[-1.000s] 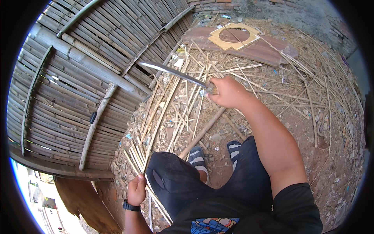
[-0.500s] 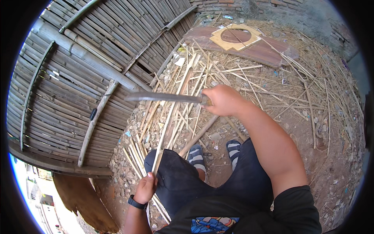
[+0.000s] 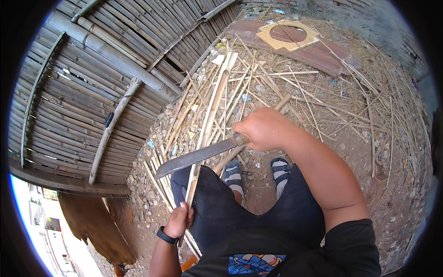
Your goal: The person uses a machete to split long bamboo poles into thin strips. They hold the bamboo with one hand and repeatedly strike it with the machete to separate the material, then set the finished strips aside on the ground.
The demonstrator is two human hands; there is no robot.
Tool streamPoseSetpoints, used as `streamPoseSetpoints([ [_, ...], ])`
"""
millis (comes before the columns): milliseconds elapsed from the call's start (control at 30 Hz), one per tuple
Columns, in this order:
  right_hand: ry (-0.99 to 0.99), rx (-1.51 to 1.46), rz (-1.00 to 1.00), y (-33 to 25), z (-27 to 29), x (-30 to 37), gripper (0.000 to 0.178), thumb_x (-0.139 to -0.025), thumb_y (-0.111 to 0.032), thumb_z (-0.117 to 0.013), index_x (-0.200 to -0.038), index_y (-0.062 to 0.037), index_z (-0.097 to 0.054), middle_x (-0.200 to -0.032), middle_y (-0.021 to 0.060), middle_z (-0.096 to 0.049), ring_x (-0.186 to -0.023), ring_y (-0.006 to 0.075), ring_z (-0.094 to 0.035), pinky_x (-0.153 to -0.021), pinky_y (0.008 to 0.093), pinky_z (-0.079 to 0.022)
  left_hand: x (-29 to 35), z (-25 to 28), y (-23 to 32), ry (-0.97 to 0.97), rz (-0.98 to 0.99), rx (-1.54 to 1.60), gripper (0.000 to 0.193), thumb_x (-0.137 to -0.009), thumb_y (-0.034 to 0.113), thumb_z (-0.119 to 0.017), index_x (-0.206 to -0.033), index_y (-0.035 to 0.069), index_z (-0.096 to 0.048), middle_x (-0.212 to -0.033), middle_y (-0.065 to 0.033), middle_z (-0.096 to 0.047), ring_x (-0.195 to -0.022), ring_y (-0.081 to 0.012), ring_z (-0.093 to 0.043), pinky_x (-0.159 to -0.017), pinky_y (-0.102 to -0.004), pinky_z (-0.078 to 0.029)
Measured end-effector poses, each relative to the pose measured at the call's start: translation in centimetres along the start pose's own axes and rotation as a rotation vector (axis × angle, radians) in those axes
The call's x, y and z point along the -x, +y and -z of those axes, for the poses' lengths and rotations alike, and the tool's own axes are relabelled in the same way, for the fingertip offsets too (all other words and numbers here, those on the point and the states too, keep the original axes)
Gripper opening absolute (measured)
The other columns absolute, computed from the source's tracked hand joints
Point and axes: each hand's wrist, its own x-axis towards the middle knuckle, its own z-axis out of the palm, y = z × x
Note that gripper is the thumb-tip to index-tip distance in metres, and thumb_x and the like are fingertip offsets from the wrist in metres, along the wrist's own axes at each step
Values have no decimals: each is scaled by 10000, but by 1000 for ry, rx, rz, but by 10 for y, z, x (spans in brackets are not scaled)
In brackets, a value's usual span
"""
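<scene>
My right hand (image 3: 264,129) is closed round the handle of a machete (image 3: 198,156). Its long dark blade points left and crosses over a split bamboo pole (image 3: 213,111) above my left knee; whether the blade touches the pole I cannot tell. Near my left thigh, my left hand (image 3: 179,221) grips the near end of that pole. The pole runs away from me, hollow side showing, toward the far debris. Beneath the blade and my right hand, a round wooden stick (image 3: 224,162) slants across the ground by my sandalled feet.
Several bamboo strips (image 3: 161,184) lean beside my left leg. A bamboo slat wall (image 3: 69,106) stands at the left. Cut strips and shavings litter the ground (image 3: 350,161). Farther off, a yellow frame with a round hole (image 3: 263,34) lies on a reddish board (image 3: 244,31).
The machete has come down and nearer to me along the bamboo pole, its tip swinging lower. My left hand still grips the pole's near end.
</scene>
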Motion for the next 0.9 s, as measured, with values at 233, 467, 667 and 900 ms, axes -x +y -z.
streamPoseSetpoints([
  [233,178,-217,-527,78,0,1,291,-833,-262,-739,-1045,-65,-707,-860,204,-699,-859,350,-698,-784,449,-548,-6,-7,8,64,26,-85,621,-1033,639,-346,-757,106,-505,-573,39,-385,-483,-82,-337,-468,-243,-271],
  [467,-66,44,-129,10,1,-3,247,-770,-193,-730,-995,-93,-711,-826,150,-705,-816,349,-700,-743,470,-547,-10,0,4,-9,32,-93,628,-1039,629,-339,-752,100,-517,-574,35,-406,-494,-78,-346,-475,-242,-278],
  [667,4,-219,-401,56,5,-2,289,-818,-254,-733,-1045,-77,-703,-845,162,-710,-822,343,-702,-751,462,-548,-9,-9,-3,82,-89,-170,635,-1043,625,-329,-756,94,-525,-583,34,-418,-501,-74,-352,-487,-240,-285],
  [900,246,-236,-387,50,-3,-2,449,-853,-323,-754,-1073,57,-661,-698,198,-643,-712,348,-676,-687,452,-516,-9,-4,3,39,33,-15,627,-1034,635,-346,-762,99,-521,-582,30,-411,-498,-82,-355,-485,-244,-287],
])
